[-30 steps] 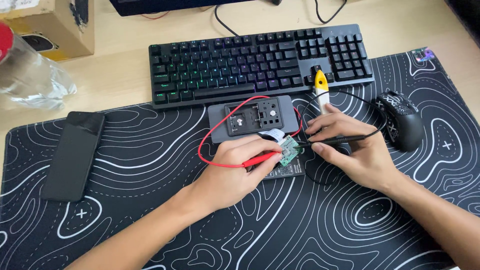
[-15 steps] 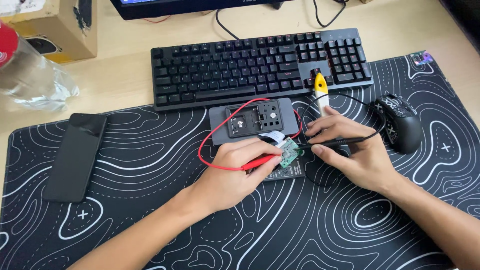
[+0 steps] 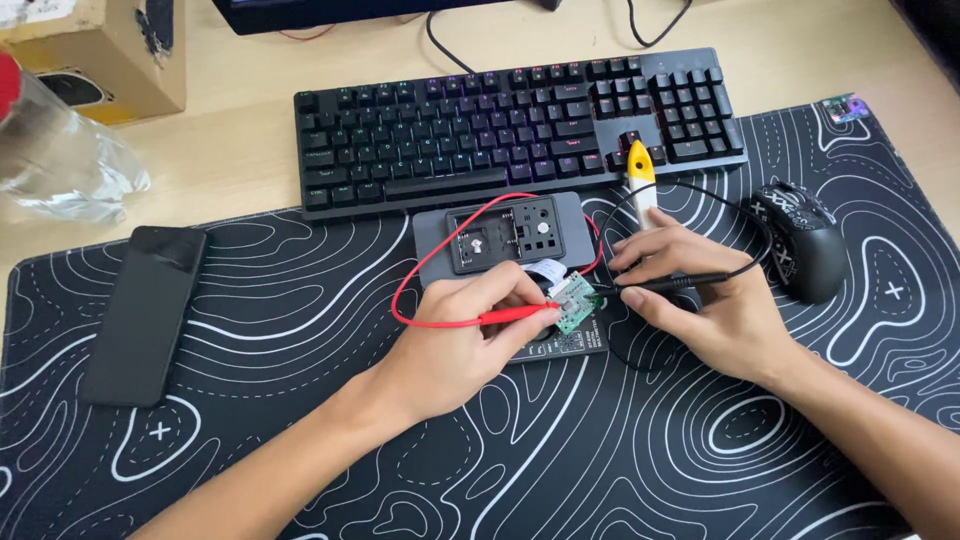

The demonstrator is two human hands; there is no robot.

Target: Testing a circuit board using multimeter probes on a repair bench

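Observation:
My left hand pinches a red test probe, its tip on a small green circuit board. A red lead loops from the probe up over a grey device with a black panel. My right hand grips a black test probe pointing at the same board from the right; its black lead arcs away behind. The board rests on a small black pad between both hands.
A black keyboard lies behind the grey device, with a yellow-and-white tool at its front edge. A black mouse sits right, a black phone left. A clear plastic bottle and cardboard box stand far left.
Both hands and probes stay on the green board; only the keyboard backlight colours differ and the view shifts slightly.

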